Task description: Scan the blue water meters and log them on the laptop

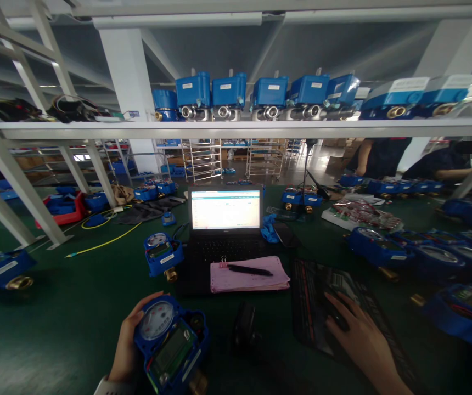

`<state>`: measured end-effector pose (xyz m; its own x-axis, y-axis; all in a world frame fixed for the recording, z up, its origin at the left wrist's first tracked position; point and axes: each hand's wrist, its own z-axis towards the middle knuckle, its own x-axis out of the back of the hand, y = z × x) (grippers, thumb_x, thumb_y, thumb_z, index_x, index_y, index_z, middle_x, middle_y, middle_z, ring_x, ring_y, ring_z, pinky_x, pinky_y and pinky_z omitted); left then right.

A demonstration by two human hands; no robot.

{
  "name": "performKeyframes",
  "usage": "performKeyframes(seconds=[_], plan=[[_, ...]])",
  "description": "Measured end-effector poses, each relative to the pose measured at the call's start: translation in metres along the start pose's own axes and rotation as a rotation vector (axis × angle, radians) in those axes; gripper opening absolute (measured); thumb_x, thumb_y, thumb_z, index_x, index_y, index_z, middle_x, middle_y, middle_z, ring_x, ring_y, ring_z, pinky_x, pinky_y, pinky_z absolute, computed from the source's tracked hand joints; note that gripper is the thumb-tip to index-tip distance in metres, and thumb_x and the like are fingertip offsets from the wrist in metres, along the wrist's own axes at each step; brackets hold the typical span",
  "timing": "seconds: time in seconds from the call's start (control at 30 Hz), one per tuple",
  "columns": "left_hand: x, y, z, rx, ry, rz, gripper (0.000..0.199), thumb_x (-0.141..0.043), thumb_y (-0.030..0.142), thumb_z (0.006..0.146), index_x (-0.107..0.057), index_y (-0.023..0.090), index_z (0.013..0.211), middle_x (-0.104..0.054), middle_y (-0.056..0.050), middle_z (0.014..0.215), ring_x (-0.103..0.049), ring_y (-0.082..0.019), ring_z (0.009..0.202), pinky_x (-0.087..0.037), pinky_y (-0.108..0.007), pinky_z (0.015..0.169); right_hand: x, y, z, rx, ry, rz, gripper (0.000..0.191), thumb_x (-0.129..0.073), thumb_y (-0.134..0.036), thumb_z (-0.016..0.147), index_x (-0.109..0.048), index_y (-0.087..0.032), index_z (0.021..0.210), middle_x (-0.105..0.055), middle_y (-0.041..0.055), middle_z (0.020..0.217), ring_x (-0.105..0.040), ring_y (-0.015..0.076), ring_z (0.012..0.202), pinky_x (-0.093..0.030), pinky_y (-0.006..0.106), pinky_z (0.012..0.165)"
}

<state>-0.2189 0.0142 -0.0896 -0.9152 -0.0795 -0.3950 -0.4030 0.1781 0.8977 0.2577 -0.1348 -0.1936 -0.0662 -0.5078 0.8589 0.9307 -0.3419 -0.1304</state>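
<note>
My left hand (128, 337) grips a blue water meter (172, 343) by its left side, tilted toward me. The meter has a round dial, a small display with a green circuit board, and a brass fitting low at its right. My right hand (359, 329) rests over a black computer mouse (338, 317) on a dark mouse pad (308, 307). Between the hands stands a small black device (245, 326) whose kind I cannot make out. Ahead is an open laptop (225, 211) with a lit screen. A pink notepad (244, 280) with a black pen (250, 270) lies across its front.
Another blue meter (162, 255) stands left of the laptop, and one more (3, 271) at far left. Several meters (437, 258) crowd the right side. A shelf (236, 130) holding blue valve units (271, 93) spans above. A co-worker (384, 156) is at the far right.
</note>
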Motion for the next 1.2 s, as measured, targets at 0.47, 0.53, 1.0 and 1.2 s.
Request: performKeyframes(seconds=[0.47,0.53,1.0,1.2], plan=[[0.012,-0.009,0.011,-0.012,-0.078,-0.054,0.052,-0.079,0.055,0.064,-0.077,0.019,0.102,-0.079,-0.008,0.107,-0.072,-0.029,0.09,-0.059,-0.034,0.074,-0.002,-0.004,0.002,0.049,0.062,0.077,0.054,-0.034,-0.051,0.096,-0.064,-0.025,0.133,-0.06,0.0116,0.137,-0.065,0.0336,0.112,-0.058,0.051,0.089],[0.015,-0.012,0.012,-0.023,-0.092,-0.056,0.05,-0.078,0.054,0.067,-0.077,0.019,0.103,-0.078,-0.008,0.107,-0.072,-0.028,0.088,-0.059,-0.033,0.075,-0.005,-0.001,0.001,0.07,0.062,0.089,0.053,-0.037,-0.049,0.094,-0.064,-0.026,0.133,-0.06,0.0115,0.137,-0.063,0.0337,0.115,-0.057,0.052,0.092],[0.023,-0.017,0.019,-0.021,-0.144,-0.046,0.052,-0.076,0.054,0.07,-0.075,0.019,0.109,-0.077,-0.011,0.111,-0.072,-0.032,0.095,-0.059,-0.039,0.08,-0.009,0.014,0.006,0.133,-0.006,0.101,0.052,-0.045,-0.042,0.087,-0.064,-0.025,0.133,-0.062,0.0121,0.134,-0.062,0.0341,0.119,-0.057,0.051,0.093],[0.025,-0.017,0.022,-0.017,-0.155,-0.037,0.056,-0.08,0.055,0.066,-0.075,0.018,0.108,-0.077,-0.012,0.11,-0.072,-0.033,0.093,-0.06,-0.04,0.079,-0.008,0.012,0.006,0.128,-0.004,0.098,0.053,-0.043,-0.04,0.088,-0.063,-0.025,0.135,-0.061,0.0131,0.136,-0.061,0.0359,0.12,-0.056,0.054,0.094]])
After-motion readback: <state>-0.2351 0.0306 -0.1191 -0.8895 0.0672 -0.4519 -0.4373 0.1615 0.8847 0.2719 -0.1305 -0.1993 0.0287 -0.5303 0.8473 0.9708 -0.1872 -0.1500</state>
